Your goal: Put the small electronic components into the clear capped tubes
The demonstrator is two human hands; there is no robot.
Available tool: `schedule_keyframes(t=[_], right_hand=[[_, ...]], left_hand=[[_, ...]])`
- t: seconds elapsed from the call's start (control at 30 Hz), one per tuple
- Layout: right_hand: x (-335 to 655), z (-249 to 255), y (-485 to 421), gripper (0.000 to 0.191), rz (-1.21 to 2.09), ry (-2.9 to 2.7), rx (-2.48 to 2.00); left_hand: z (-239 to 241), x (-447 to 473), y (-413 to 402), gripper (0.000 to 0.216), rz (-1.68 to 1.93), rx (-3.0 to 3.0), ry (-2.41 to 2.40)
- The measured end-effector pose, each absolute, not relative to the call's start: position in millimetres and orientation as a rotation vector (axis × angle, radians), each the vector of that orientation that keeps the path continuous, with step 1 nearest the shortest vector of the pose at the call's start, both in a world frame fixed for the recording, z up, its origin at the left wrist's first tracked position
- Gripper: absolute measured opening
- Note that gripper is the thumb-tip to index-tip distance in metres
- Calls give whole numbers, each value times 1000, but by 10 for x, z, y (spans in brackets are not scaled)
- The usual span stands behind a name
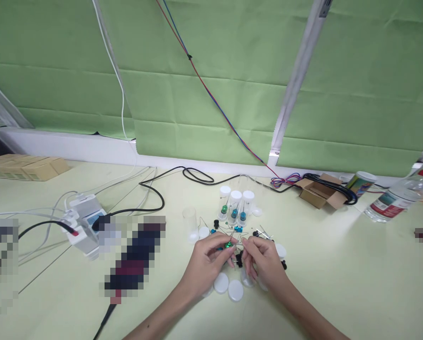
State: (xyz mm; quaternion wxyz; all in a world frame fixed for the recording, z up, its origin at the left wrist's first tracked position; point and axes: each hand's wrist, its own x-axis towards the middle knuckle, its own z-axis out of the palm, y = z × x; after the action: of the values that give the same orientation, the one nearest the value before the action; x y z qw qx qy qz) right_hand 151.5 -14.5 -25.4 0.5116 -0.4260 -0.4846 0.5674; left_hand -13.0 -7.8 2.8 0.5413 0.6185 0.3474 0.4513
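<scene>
Both forearms are reaching in over the desk [339, 283], the left hand [207, 259] and right hand [263, 259] meeting, fingers pinching a small green part [228, 244] between them above white lids [228, 285].

Small shiny green cylindrical component [228, 244], thin grey leads. Loose blue metallic component [238, 229]. Clear plastic vials [234, 208], white caps, green/teal/blue pieces inside. Flat white round lids [235, 290]. Pale yellow-green tabletop [339, 283]. Plain green paper backdrop [232, 71]. Red-and-blue twisted wire pair [211, 97]. Black cable [162, 203]. Brown cardboard box [319, 192].
</scene>
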Motion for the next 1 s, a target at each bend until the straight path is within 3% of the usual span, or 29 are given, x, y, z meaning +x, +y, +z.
schedule_keyframes(t=[0.33,1.0], right_hand=[[1503,-233,-109,48,1472,-1094,-999],[1526,-140,-176,25,1141,-1233,-978]], left_hand=[[22,-125,-74,14,1108,1485,850],[81,-144,-21,26,1127,1210,884]])
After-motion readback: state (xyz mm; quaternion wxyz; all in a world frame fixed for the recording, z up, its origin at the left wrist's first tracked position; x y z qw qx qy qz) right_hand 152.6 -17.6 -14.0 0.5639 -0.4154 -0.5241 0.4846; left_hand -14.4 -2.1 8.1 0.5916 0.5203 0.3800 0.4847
